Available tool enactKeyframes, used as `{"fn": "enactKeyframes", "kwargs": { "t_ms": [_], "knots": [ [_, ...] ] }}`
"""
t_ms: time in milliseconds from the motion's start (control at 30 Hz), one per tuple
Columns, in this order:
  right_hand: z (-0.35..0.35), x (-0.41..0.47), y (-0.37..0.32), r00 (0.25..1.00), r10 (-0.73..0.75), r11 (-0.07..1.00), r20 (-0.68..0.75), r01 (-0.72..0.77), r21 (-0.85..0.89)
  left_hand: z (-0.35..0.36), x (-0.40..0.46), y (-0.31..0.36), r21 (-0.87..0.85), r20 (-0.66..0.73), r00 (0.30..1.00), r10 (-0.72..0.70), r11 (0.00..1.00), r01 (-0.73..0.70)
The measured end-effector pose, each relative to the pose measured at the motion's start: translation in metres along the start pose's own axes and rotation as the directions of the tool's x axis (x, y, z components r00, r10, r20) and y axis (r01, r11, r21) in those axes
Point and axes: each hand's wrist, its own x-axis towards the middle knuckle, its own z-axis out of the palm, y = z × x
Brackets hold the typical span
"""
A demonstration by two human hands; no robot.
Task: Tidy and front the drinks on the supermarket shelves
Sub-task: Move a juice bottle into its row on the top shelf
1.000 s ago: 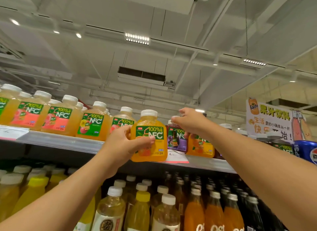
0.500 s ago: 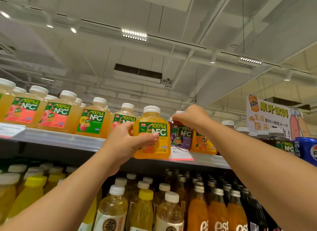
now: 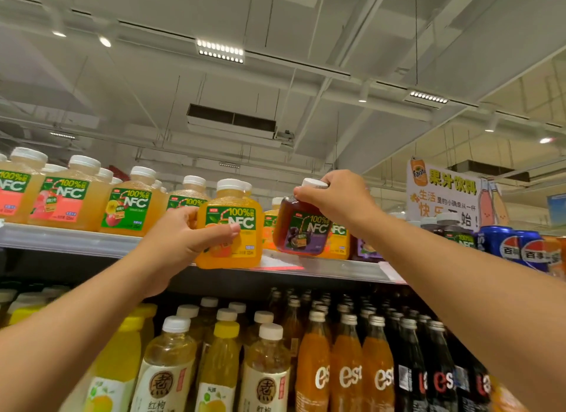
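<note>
On the top shelf (image 3: 76, 241) stands a row of squat NFC juice bottles with white caps. My left hand (image 3: 186, 243) grips the orange NFC bottle (image 3: 235, 227) at the shelf's front edge, thumb across its label. My right hand (image 3: 335, 197) holds the dark purple NFC bottle (image 3: 301, 232) by its white cap; this bottle is tilted and raised slightly off the shelf, just right of the orange one. More orange NFC bottles (image 3: 340, 240) stand behind it.
Pale peach and apple NFC bottles (image 3: 128, 209) fill the shelf's left. Blue Pepsi cans (image 3: 517, 247) and a Fanta juice sign (image 3: 444, 191) sit at the right. Below are yellow tea bottles (image 3: 165, 365), orange est bottles (image 3: 346, 359) and dark cola bottles (image 3: 413, 365).
My right hand has pulled the purple bottle forward and lifted it by the cap, so it now tilts in front of the orange ones. The left hand has kept its hold on the orange bottle.
</note>
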Motion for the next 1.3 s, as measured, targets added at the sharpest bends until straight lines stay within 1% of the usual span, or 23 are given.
{"fn": "enactKeyframes", "kwargs": {
  "t_ms": [133,300,400,467,533,667,800,900,1100,1300],
  "knots": [
    [-0.057,-0.018,0.025,0.999,0.014,1.000,0.037,-0.014,-0.004,0.019,0.000,0.013,0.022,0.010,1.000,0.018,1.000,-0.018],
    [-0.110,-0.028,0.078,0.997,0.065,0.993,0.041,-0.061,-0.097,0.100,-0.003,0.030,-0.069,0.043,0.996,0.078,0.995,-0.075],
    [-0.126,-0.017,0.111,0.994,0.104,0.982,0.021,-0.099,-0.163,0.147,0.002,0.031,-0.086,0.096,0.993,0.067,0.995,-0.059],
    [-0.132,-0.008,0.132,0.990,0.140,0.978,-0.002,-0.139,-0.157,0.170,0.005,0.026,-0.068,0.102,0.994,0.050,0.997,-0.043],
    [-0.134,0.001,0.150,0.981,0.191,0.976,-0.020,-0.192,-0.105,0.184,0.007,0.021,-0.034,0.101,0.995,0.028,0.999,-0.025],
    [-0.126,0.013,0.177,0.975,0.213,0.961,-0.063,-0.220,-0.167,0.189,0.010,0.015,0.007,0.106,0.994,0.009,1.000,-0.010],
    [-0.110,0.019,0.189,0.966,0.250,0.952,-0.066,-0.257,-0.167,0.189,0.008,0.014,0.009,0.114,0.993,-0.016,1.000,0.015],
    [-0.098,0.025,0.187,0.969,0.243,0.948,-0.054,-0.249,-0.198,0.190,0.008,0.015,0.033,0.128,0.991,-0.041,0.999,0.037],
    [-0.080,0.036,0.186,0.965,0.249,0.932,-0.077,-0.261,-0.251,0.188,0.009,0.016,0.055,0.138,0.989,-0.056,0.997,0.049],
    [-0.069,0.040,0.191,0.973,0.226,0.919,-0.056,-0.232,-0.318,0.187,0.010,0.015,0.036,0.138,0.989,-0.050,0.998,0.046]
  ]
}}
